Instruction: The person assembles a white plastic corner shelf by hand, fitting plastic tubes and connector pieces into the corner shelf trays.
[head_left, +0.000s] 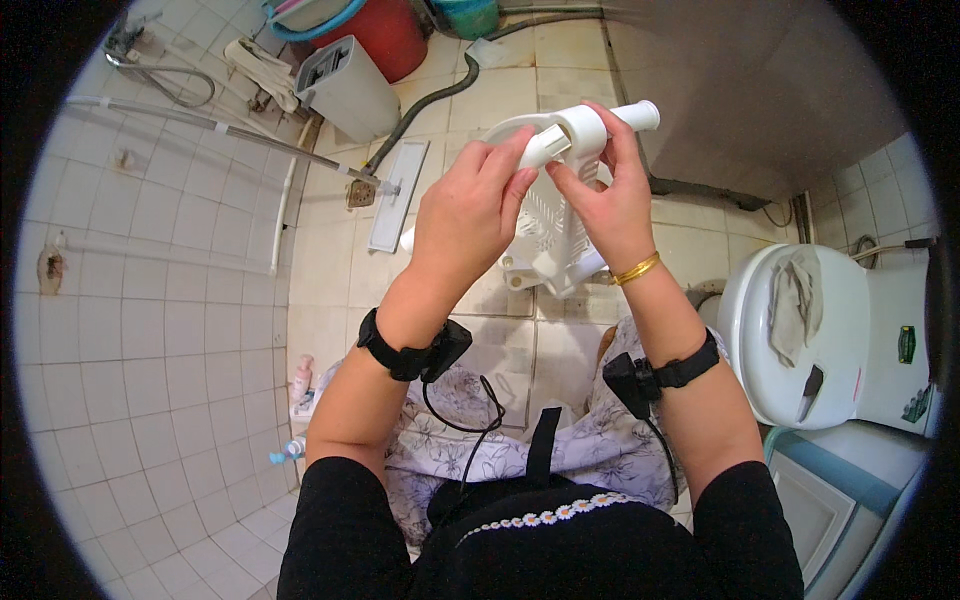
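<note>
In front of me is a white plastic rack shelf (556,232) with a slotted base, held up over the tiled floor. My left hand (465,205) is closed around a short white plastic tube (543,148), whose open end meets the rack's round corner socket. With thumb and fingers, my right hand (618,200) grips the rack at that socket (585,125). A white tube leg (637,116) sticks out to the right beyond my right fingers. Other tube parts show at the rack's lower end. How far the held tube sits in the socket I cannot tell.
A flat mop (400,195) stands on the floor, its pole reaching left. Behind it are a grey bin (350,95), a red bucket (385,45) and a dark hose (420,105). At right is a white toilet (790,330) with a cloth on its lid.
</note>
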